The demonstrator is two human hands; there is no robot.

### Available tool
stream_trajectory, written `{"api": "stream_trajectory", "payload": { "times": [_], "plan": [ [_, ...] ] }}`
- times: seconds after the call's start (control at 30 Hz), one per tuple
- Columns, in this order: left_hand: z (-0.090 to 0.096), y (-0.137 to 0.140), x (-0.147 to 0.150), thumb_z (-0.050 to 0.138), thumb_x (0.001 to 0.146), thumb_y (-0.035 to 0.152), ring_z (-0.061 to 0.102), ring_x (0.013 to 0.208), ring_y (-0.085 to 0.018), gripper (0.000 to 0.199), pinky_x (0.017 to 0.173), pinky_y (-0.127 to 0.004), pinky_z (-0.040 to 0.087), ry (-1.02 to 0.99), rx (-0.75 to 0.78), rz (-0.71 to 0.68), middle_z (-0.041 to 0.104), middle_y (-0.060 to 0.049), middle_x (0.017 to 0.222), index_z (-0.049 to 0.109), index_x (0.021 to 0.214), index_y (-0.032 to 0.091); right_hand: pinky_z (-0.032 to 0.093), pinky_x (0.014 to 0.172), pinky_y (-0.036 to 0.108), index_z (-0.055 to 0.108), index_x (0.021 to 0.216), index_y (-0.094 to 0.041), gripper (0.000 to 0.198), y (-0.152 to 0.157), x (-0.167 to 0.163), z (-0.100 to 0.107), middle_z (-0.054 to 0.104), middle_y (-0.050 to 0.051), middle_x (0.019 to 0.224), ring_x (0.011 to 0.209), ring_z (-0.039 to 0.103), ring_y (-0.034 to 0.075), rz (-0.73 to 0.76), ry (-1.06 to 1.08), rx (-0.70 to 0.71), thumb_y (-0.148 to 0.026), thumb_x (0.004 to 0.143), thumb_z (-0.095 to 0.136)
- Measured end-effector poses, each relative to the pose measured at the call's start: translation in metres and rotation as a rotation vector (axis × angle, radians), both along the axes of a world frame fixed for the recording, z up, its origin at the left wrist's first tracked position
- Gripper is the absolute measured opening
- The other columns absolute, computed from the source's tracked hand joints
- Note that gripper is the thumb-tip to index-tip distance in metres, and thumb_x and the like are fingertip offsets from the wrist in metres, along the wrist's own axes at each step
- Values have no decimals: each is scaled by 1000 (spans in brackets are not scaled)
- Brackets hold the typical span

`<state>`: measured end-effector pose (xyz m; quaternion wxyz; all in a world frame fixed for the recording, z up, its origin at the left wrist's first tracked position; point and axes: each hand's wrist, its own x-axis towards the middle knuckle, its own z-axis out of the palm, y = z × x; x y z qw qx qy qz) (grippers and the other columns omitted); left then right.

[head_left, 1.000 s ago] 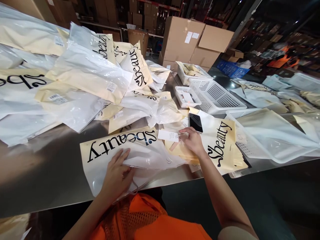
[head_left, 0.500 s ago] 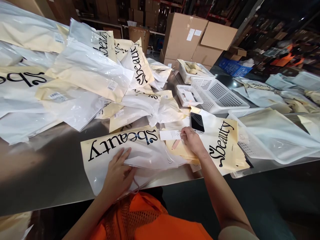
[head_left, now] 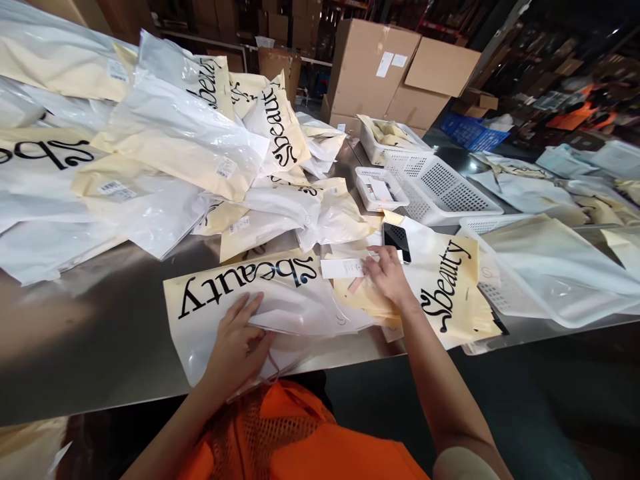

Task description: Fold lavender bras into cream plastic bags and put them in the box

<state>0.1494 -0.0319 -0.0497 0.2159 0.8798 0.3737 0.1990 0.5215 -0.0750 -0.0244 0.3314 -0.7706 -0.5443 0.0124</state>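
Printed bag lies flat at table near edge, approx 6 o'clock. Prob. light, floppy, slick film; best pinned flat or pinched at an edge. Left hand fingers spread, palm down on its lower edge, gripping nothing. Right hand, at 3 o'clock of bag, fingertips touch white label; pinch or not, can't tell. Phone just beyond.

The left hand lay flat, fingers spread, on a cream bag printed "Sbeauty" at the near edge of the steel bench. The right hand pinched a white label over a stack of cream bags, just beside a black phone. White baskets stood behind.
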Motion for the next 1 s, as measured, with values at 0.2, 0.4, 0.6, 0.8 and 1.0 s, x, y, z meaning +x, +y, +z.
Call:
{"api": "stream_trajectory", "payload": {
  "times": [0.2, 0.4, 0.6, 0.8, 1.0],
  "plan": [
    [7, 7, -4, 49, 89, 46, 30, 141, -36, 44, 106, -57, 42, -34, -162, 13, 45, -4, 149, 69, 58, 23, 45, 87, 41, 57, 86, -21, 24, -8, -6, 25, 58, 8, 89, 91, 56, 24, -144, 102, 152, -36, 90, 37],
    [9, 11, -8, 50, 87, 35, 30, 142, -35, 34, 109, -57, 39, -71, -208, -9, 45, -1, 149, 72, 63, 24, 37, 53, 27, 52, 88, -25, 25, -20, -29, 76, 50, 1, 75, 60, 44, 14, -53, 734, 286, -24, 63, 53],
    [17, 14, -6, 46, 82, 19, 33, 141, -31, 33, 113, -53, 37, -101, -259, 11, 49, 0, 146, 76, 72, 26, 47, 59, 29, 58, 86, -27, 4, -67, -99, 106, 56, 3, 82, 71, 55, 17, 566, 1020, -126, -23, 85, 57],
    [27, 14, -4, 52, 78, 14, 32, 142, -32, 28, 112, -54, 37, -73, -302, 33, 47, 2, 147, 76, 69, 26, 48, 66, 27, 60, 84, -24, 12, -63, -176, 48, 63, 1, 82, 73, 59, 16, 737, 705, -395, -22, 92, 52],
    [27, 12, -5, 57, 76, 12, 32, 142, -31, 26, 113, -53, 38, -66, -294, 23, 48, 1, 146, 77, 71, 28, 48, 61, 28, 63, 79, -23, 13, -44, -210, -9, 67, -1, 73, 65, 61, 17, 370, 445, -23, -12, 80, 55]
  ]
}}
